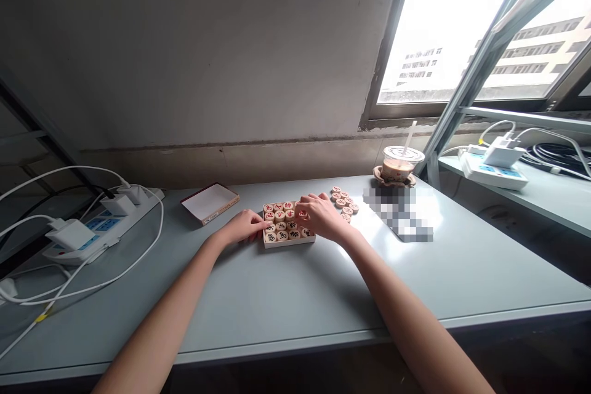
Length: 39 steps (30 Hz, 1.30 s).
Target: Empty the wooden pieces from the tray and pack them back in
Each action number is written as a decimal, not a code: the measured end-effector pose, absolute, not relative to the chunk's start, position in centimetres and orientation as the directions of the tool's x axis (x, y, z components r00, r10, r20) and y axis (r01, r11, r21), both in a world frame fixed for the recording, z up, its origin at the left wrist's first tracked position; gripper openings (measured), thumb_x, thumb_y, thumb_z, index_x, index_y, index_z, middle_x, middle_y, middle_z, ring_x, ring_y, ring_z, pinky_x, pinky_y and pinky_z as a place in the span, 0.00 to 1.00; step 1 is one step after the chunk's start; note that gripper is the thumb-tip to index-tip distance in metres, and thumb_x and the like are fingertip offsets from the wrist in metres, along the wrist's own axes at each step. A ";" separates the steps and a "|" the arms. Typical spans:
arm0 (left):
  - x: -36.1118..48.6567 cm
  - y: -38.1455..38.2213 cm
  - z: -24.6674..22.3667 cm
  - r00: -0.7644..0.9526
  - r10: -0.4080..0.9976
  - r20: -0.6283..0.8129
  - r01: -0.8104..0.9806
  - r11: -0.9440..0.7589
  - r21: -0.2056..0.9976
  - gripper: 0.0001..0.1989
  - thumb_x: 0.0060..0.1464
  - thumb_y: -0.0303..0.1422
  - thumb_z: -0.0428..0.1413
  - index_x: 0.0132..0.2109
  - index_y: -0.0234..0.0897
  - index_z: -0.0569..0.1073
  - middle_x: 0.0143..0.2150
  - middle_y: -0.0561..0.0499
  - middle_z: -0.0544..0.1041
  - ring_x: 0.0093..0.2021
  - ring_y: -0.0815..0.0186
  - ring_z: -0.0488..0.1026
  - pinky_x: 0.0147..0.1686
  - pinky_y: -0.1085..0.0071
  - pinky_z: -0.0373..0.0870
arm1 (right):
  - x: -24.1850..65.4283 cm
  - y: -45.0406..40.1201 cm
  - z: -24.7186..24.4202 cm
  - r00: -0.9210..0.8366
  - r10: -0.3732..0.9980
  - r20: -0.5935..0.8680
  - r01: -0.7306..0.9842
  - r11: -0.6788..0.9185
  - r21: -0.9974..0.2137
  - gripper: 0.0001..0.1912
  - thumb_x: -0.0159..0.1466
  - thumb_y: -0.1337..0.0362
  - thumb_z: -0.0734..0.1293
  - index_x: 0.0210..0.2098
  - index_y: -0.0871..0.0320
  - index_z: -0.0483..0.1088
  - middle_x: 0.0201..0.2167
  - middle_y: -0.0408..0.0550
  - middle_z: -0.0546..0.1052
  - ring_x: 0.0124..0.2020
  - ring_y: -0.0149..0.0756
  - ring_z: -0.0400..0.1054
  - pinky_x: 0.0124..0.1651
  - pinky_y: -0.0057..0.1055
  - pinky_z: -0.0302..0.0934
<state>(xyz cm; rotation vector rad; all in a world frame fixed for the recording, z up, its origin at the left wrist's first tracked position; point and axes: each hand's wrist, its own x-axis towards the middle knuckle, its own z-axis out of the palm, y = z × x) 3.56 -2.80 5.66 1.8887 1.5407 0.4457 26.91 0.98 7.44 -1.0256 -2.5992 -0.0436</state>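
Observation:
A shallow white box [290,244] sits on the table, filled with rows of round wooden Chinese chess pieces [281,226]. Those in its back rows carry red characters, those in front black ones. My left hand [241,226] is closed at the box's left wall, thumb on the rim, steadying it. Over the box's right side, my right hand [322,217] has its fingers curled down onto a red-marked piece [301,214]; the fingers partly cover it and the pieces around. Just right of that hand lies a group of loose red-marked pieces [344,196].
The box lid [210,202] lies upturned at back left. A lidded drink cup [398,163] with a straw stands at back right, near a pixelated flat object [399,212]. Power strips [101,221] with chargers and white cables occupy the left side; another strip [494,166] sits on the right shelf.

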 end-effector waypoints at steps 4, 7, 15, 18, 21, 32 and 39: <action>3.5 -2.7 5.5 0.263 0.956 -0.128 0.737 -0.113 0.666 0.27 0.48 0.55 0.47 0.18 0.35 0.61 0.13 0.55 0.62 0.16 0.72 0.55 0.20 0.73 0.50 | 28.5 2.0 7.8 -0.528 0.770 0.357 0.812 0.581 -0.051 0.11 0.63 0.61 0.58 0.33 0.56 0.71 0.33 0.47 0.73 0.36 0.35 0.64 0.41 0.33 0.47; 3.5 -2.7 5.5 0.263 0.957 -0.125 0.739 -0.117 0.663 0.27 0.48 0.55 0.47 0.18 0.35 0.61 0.13 0.54 0.63 0.16 0.72 0.55 0.20 0.73 0.51 | 30.2 3.1 7.1 -0.305 0.879 0.365 0.946 0.323 0.014 0.14 0.62 0.62 0.59 0.44 0.59 0.69 0.44 0.56 0.71 0.45 0.44 0.61 0.45 0.39 0.49; 3.7 -3.0 6.0 0.252 0.957 -0.142 0.744 -0.098 0.661 0.27 0.49 0.55 0.47 0.19 0.35 0.63 0.14 0.54 0.63 0.17 0.71 0.56 0.20 0.73 0.50 | 31.5 6.2 3.7 -0.180 0.975 0.131 0.983 0.181 0.005 0.31 0.66 0.53 0.48 0.63 0.64 0.47 0.66 0.56 0.42 0.66 0.46 0.29 0.59 0.60 0.31; 3.7 -3.1 6.0 0.254 0.957 -0.140 0.740 -0.099 0.665 0.27 0.49 0.55 0.47 0.19 0.35 0.63 0.14 0.54 0.63 0.17 0.71 0.56 0.20 0.73 0.51 | 31.3 6.6 3.3 -0.183 0.977 0.108 0.981 0.189 -0.044 0.32 0.66 0.52 0.48 0.63 0.66 0.45 0.65 0.59 0.43 0.66 0.46 0.32 0.59 0.59 0.30; 3.7 -3.0 5.9 0.259 0.957 -0.132 0.736 -0.107 0.669 0.28 0.48 0.56 0.47 0.18 0.35 0.63 0.14 0.54 0.63 0.17 0.71 0.56 0.21 0.72 0.51 | 31.1 6.2 3.5 -0.226 0.967 0.116 0.970 0.235 -0.066 0.28 0.66 0.56 0.51 0.61 0.64 0.51 0.63 0.60 0.52 0.63 0.47 0.43 0.60 0.58 0.30; 3.6 -2.9 5.9 0.254 0.955 -0.152 0.724 -0.084 0.685 0.28 0.46 0.57 0.48 0.19 0.35 0.63 0.14 0.54 0.63 0.16 0.71 0.55 0.19 0.72 0.50 | 30.0 4.8 4.6 -0.368 0.874 0.318 0.915 0.400 -0.042 0.14 0.64 0.61 0.57 0.43 0.54 0.72 0.45 0.51 0.72 0.46 0.42 0.62 0.56 0.49 0.39; 3.5 -2.9 6.0 0.272 0.950 -0.155 0.674 -0.073 0.735 0.26 0.47 0.54 0.48 0.18 0.35 0.62 0.14 0.54 0.64 0.15 0.72 0.56 0.19 0.73 0.52 | 28.7 2.9 6.5 -0.472 0.772 0.426 0.782 0.590 -0.201 0.16 0.63 0.53 0.58 0.42 0.51 0.72 0.40 0.49 0.72 0.42 0.38 0.62 0.48 0.38 0.49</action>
